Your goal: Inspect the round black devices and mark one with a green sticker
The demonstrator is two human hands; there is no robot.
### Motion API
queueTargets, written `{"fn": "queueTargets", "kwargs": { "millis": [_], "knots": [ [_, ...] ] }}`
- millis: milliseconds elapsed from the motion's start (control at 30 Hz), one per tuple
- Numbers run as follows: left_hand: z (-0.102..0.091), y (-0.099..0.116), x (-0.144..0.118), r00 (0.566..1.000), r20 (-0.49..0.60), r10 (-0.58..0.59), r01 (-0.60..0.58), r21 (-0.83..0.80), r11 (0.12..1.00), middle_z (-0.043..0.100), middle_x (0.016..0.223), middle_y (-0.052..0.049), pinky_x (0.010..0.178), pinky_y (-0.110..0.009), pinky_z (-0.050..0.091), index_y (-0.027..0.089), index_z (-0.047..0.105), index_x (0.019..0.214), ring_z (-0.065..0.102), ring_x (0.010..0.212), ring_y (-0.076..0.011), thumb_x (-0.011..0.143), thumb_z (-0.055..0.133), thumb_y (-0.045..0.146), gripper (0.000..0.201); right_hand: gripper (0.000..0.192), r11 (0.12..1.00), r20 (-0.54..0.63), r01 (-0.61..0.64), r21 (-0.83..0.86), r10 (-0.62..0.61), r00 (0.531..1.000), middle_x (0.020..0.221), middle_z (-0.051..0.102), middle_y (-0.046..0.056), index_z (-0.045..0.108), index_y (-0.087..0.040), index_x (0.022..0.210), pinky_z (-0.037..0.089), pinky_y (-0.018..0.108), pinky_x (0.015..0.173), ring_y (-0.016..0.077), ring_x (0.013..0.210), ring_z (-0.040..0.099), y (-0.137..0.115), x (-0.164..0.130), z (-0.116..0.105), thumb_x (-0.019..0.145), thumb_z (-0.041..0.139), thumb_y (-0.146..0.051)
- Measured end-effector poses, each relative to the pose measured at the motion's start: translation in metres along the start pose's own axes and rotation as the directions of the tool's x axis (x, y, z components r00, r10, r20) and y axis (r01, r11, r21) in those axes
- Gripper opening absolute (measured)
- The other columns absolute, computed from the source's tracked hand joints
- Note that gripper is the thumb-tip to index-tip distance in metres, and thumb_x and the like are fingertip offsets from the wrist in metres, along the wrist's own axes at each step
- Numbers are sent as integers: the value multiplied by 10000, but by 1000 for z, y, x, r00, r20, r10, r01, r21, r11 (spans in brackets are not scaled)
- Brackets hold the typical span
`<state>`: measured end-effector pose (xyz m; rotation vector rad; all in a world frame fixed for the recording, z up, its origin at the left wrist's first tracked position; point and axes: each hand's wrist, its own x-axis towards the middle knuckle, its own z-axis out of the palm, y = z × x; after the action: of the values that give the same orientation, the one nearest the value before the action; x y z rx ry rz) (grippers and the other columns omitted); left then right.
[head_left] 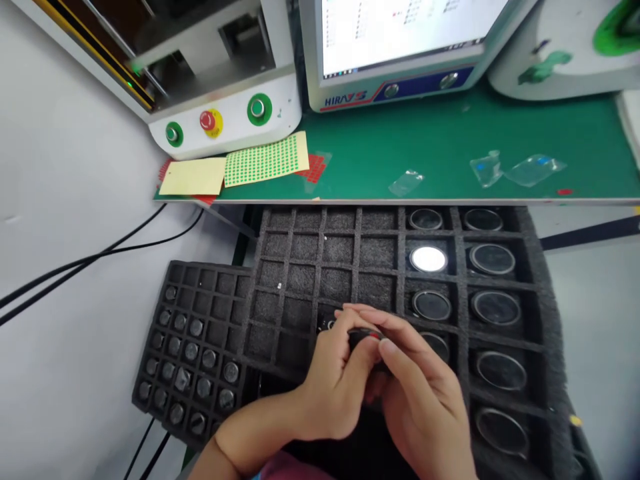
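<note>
left hand (336,383) + right hand (427,397): closed round dark part (357,337), likely to steady it;
dark part: between hands, over foam tray (547,320);
right of hands: round discs (495,308) set apart, presumably against knocks

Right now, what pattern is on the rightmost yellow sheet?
The sheet has rows of green dots, in the head view.

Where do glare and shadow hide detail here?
Head view: one round disc glares solid white; head view: the screen is bright, its small text unreadable; head view: the dark piece between the left hand and right hand is dim and mostly covered.
</note>
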<state>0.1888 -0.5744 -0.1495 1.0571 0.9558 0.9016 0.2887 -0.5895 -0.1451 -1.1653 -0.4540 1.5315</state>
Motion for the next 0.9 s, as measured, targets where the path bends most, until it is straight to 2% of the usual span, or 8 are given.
{"fn": "queueTargets", "kwargs": {
  "millis": [133,200,267,367,500,700,900],
  "knots": [
    [-1,8,-3,1000,-16,15,-10,268,963,537,722,1,573,-254,444,169,534,1044,517,588,-117,1023,379,432,306,143,995,-3,89,-32,-89,996,1111,736,75,771,-248,873,595,243,705,220,966,715,2,3,5,848,711,-375],
    [-1,11,-4,997,-7,74,-66,372,926,615,878,-64,707,-309,491,165,540,1062,598,760,-165,1027,358,404,303,108,992,-53,125,-7,-125,991,1033,749,59,752,-236,787,584,262,777,209,961,712,2,3,8,818,718,-334],
    [-1,12,-5,990,27,142,-140,419,897,647,966,-101,788,-339,497,165,533,1070,618,864,-190,1029,349,367,277,82,990,-119,135,44,-129,984,943,750,42,709,-224,716,581,275,739,199,867,716,1,2,12,770,717,-286],
    [0,10,-6,980,52,193,-196,426,883,655,890,-84,753,-324,501,173,525,1020,616,799,-179,1025,352,330,233,34,990,-186,113,90,-95,978,845,738,29,680,-221,737,573,281,653,194,746,710,0,1,19,709,687,-238],
    [1,6,-7,965,67,252,-251,496,831,657,848,-75,723,-315,518,180,507,1004,635,761,-180,1005,375,285,168,147,990,-272,123,71,-100,957,782,727,4,689,-223,812,564,252,625,169,687,703,-1,1,26,672,647,-206],
    [2,7,-5,924,196,330,-376,629,681,700,912,-123,666,-317,543,165,501,1072,690,772,-215,965,402,237,162,152,979,-311,194,62,-166,936,723,710,-27,699,-243,754,564,245,626,149,655,699,-3,-2,23,684,574,-193],
    [5,4,-1,894,268,359,-445,614,652,699,917,-118,642,-318,557,169,482,1115,700,773,-220,966,379,239,194,142,978,-346,208,10,-191,919,687,693,-16,700,-236,729,561,265,585,160,616,688,-5,-5,20,724,559,-218]
  ]
}}
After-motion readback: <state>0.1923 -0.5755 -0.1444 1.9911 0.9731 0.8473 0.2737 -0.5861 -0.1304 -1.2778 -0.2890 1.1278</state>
